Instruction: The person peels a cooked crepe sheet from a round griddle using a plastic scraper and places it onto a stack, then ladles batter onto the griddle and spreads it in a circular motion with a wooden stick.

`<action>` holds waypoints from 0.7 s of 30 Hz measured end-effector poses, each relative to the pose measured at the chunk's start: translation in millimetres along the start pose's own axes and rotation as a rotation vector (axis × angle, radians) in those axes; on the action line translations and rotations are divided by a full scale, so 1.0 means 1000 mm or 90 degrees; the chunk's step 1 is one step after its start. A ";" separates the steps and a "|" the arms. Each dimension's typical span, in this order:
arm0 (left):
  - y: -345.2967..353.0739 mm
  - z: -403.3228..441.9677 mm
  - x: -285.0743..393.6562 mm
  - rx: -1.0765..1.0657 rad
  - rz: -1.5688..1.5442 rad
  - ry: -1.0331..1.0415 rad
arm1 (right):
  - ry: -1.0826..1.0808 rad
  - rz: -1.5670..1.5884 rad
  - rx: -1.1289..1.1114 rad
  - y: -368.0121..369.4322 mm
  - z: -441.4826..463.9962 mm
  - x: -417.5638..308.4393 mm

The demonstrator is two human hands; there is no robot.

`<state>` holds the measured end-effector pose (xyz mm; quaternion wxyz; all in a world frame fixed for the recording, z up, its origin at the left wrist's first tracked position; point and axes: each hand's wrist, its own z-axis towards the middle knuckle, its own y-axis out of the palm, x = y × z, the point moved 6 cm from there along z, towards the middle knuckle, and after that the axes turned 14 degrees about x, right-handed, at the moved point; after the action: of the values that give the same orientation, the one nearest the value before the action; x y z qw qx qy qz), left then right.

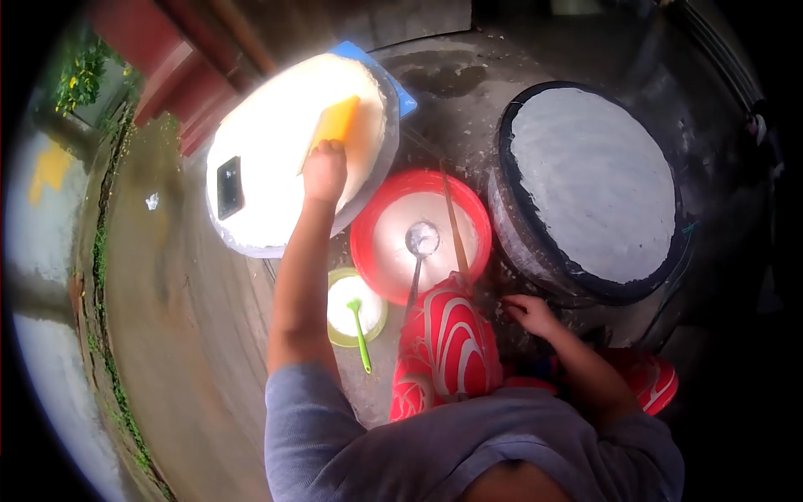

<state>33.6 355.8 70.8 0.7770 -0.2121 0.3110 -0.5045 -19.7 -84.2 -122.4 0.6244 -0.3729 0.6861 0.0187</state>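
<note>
Scraper (pixel 338 120), yellow and flat, is at upper left of centre in my view, over the bright white face of a big round slab (pixel 263 125). I have the left hand (pixel 324 171) clamped on its near end, with that arm reaching up the frame. The right hand (pixel 531 315) is right of centre, low down beside the dark-rimmed drum (pixel 594 176); its fingers look loosely apart, with nothing visible in them.

I judge the step in hand to be a smoothing pass over the slab's white layer, though glare hides whether the blade's edge is touching. A next stroke would call for a steady, shallow blade angle and light, even pressure, keeping clear of the dark rectangle (pixel 228 187) at the slab's left side; I can't tell whether that is an object or an opening.

Near the middle, the red basin (pixel 361 243) holds pale liquid, a ladle (pixel 422 239) and a long stick (pixel 456 222) that slants across its right side. Just below left, a small bowl (pixel 335 335) of white stuff has a green brush or spatula (pixel 362 339) leaning out.
</note>
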 end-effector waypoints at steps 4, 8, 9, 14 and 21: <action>-0.096 0.025 0.039 0.076 -0.162 -0.041 | -0.240 -0.026 0.295 -0.063 -0.005 -0.119; -0.181 0.009 0.137 0.106 -0.352 0.103 | -0.467 -0.277 0.484 -0.113 -0.018 -0.224; -0.194 0.002 0.159 0.080 -0.405 0.112 | -0.525 -0.383 0.514 -0.120 -0.021 -0.237; -0.221 -0.012 0.216 -0.032 -0.607 0.150 | -0.580 -0.540 0.414 -0.148 -0.021 -0.208; -0.054 -0.051 0.069 -0.091 -0.174 -0.078 | -0.128 -0.087 0.565 -0.319 -0.023 -0.052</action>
<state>-16.2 270.5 50.6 0.7017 -0.3372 0.2665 -0.5683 129.0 -300.3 68.6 0.7872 -0.1097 0.5374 -0.2820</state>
